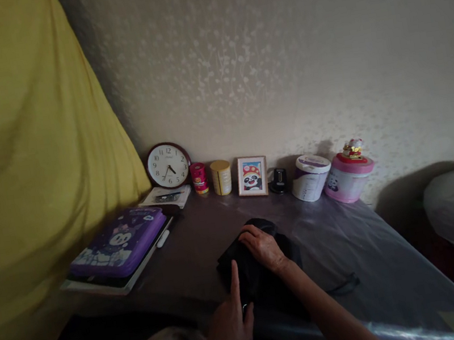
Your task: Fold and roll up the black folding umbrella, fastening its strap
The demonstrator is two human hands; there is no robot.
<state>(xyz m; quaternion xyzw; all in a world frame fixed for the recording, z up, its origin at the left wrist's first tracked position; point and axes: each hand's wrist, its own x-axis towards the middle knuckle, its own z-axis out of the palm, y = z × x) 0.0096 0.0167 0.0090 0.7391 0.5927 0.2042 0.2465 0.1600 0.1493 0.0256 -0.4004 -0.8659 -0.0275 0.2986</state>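
A dark, soft black fabric bundle (247, 270) lies in front of me on the table; its exact kind is hard to make out in the dim light. My right hand (263, 246) rests over its top, fingers curled down onto the fabric. Nearer to me, my left hand (232, 324) is at the bundle's front left side, with the index finger stretched out along it and the thumb apart. Its other fingers are hidden. A small shiny curved bit (244, 307) shows between that thumb and index finger. To the right, a thin dark strap (346, 284) trails over the table.
Along the wall stand a clock (169, 165), a pink can (199, 178), a yellow-lidded tin (222, 177), a panda picture frame (252, 176), a small black object (279, 180), a white tub (311, 178) and a pink jar (347, 178). At left lies a purple case (120, 241) by a yellow curtain (32, 137).
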